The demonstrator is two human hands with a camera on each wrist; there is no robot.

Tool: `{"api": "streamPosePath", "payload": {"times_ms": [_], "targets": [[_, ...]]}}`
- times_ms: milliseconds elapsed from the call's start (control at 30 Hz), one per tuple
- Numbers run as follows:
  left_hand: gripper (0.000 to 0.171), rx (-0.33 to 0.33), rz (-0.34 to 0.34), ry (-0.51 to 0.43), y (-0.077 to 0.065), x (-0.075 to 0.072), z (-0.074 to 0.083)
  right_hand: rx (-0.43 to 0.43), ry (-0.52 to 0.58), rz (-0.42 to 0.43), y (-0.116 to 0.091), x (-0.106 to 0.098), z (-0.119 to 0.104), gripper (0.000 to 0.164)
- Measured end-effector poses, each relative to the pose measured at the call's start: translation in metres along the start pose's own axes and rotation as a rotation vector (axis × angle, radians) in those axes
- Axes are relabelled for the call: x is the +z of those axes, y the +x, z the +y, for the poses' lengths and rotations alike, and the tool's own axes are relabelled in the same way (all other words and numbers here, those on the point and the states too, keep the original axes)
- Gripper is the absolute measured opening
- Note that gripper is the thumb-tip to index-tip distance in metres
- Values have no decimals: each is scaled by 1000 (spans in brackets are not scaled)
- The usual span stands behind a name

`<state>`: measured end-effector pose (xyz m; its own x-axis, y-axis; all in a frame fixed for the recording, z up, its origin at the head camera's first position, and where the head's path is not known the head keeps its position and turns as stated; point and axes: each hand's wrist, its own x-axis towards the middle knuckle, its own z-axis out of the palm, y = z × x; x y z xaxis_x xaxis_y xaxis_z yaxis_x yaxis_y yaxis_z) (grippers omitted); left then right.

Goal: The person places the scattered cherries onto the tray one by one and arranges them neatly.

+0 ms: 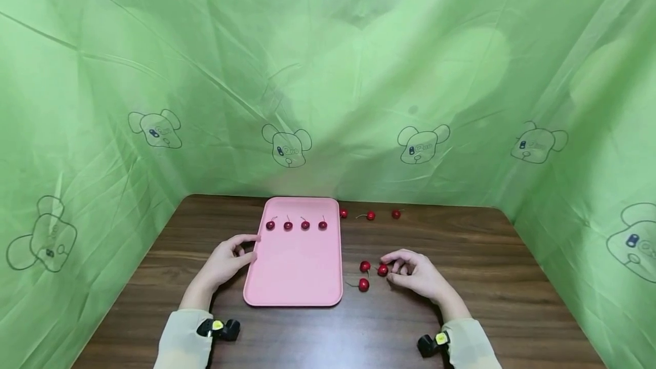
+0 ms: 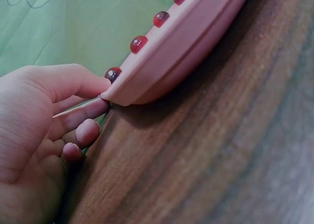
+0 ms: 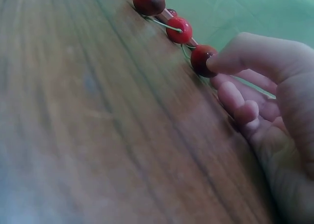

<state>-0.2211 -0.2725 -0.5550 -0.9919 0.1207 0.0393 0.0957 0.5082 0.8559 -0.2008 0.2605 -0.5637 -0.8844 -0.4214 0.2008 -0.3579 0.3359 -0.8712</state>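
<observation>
A pink rectangular tray (image 1: 297,272) lies on the table, with several dark red cherries (image 1: 288,225) in a row across its far part. At the tray's left edge, my left hand (image 1: 228,258) pinches the rim between thumb and forefinger; the left wrist view shows the tray's rim (image 2: 171,47) between them. To the right of the tray, my right hand (image 1: 417,272) pinches a red cherry (image 1: 382,270) at its fingertips, the thumb against its side. Just left of that cherry are two more, a farther cherry (image 1: 365,266) and a nearer cherry (image 1: 363,285) whose stem points left.
Three cherries lie along the table's far side: one cherry (image 1: 344,213) by the tray's corner, a middle cherry (image 1: 370,216) and a right cherry (image 1: 396,214). A green cloth (image 1: 353,84) with printed bear heads hangs around the back and sides of the brown wooden table (image 1: 461,244).
</observation>
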Motion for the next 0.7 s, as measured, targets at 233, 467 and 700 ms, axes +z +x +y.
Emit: {"api": "streamPosePath", "payload": {"times_ms": [233,467,700], "targets": [[42,6,8,-1,-3,2,1,-23,-3,-18,0,-5,1,40],[43,1,13,24,-2,4,-1,-26,-20,-23,-1,-3,0,36],[42,20,11,29,-1,1,0,-1,-9,-25,-1,1,0,31]]}}
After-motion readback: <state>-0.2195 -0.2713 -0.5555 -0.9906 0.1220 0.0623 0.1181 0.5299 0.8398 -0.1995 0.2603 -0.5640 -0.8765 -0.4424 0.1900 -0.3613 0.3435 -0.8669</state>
